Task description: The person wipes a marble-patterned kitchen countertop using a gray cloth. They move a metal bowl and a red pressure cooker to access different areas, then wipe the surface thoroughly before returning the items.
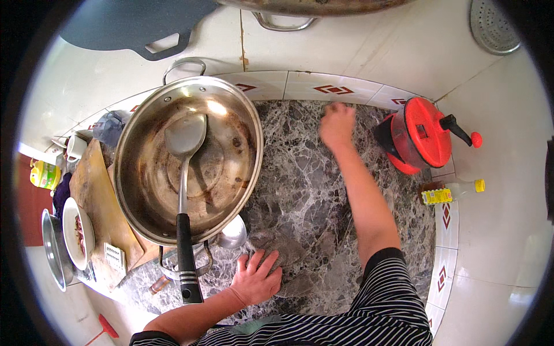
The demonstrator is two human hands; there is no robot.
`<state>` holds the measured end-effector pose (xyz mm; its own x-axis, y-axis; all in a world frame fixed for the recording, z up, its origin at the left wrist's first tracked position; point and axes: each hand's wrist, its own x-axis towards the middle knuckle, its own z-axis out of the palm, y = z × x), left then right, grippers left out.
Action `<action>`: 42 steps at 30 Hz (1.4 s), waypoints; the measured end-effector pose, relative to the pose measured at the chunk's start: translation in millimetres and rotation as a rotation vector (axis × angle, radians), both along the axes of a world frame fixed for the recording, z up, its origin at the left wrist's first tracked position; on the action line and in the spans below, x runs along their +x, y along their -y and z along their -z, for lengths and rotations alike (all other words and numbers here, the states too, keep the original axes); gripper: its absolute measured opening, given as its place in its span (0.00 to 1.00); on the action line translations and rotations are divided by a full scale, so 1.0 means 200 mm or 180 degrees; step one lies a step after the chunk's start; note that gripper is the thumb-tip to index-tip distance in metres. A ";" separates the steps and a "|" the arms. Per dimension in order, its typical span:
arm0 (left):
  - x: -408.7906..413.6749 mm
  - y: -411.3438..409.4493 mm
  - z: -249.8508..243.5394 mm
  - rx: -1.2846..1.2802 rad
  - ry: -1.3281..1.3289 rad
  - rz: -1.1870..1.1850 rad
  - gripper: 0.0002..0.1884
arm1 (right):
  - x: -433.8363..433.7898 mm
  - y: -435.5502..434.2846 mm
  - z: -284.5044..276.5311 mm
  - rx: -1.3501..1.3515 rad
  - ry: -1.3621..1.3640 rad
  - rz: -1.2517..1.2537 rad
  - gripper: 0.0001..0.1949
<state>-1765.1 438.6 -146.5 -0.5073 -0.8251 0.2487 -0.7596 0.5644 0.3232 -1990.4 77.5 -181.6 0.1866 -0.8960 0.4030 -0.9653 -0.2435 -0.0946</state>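
My left hand (256,277) rests palm down on the dark marbled countertop (303,186) near its front edge, fingers spread and holding nothing. My right hand (338,127) is stretched to the back of the counter, close to the white tile border (298,86). Its fingers are curled and slightly blurred, and I cannot tell if anything is under them. Left of my hands stands a large two-handled steel wok (220,173). A spatula (184,138) with a black handle lies in it, the handle reaching over the near rim.
A red hand-cranked food processor (426,134) and a yellow-capped bottle (452,192) stand at right. Wooden cutting boards (93,181), a white bowl (69,229) with food, a steel basin (54,251) and a small grater (114,257) are at left. A metal ladle (233,231) shows beside the wok.
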 end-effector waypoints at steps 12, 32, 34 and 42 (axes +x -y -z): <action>0.01 0.00 0.00 0.0101 -0.0002 0.0046 0.17 | 0.16 -0.05 0.07 -0.0558 0.0332 -0.0456 0.10; 0.00 0.01 0.00 0.0063 -0.0021 0.0058 0.14 | -0.04 -0.22 0.00 0.0060 0.0018 0.0292 0.17; 0.01 0.00 -0.01 0.0097 0.0060 -0.0041 0.14 | -0.01 -0.35 0.03 -0.0005 0.0207 0.0023 0.17; -0.01 0.00 -0.03 0.0125 0.0103 0.0017 0.14 | -0.08 -0.27 -0.04 0.0243 0.0294 0.0271 0.15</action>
<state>-1767.4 438.5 -140.9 -0.5191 -0.8311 0.1995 -0.7670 0.5559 0.3204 -2005.8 132.4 -172.8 0.0737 -0.9357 0.3449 -0.9685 -0.1497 -0.1992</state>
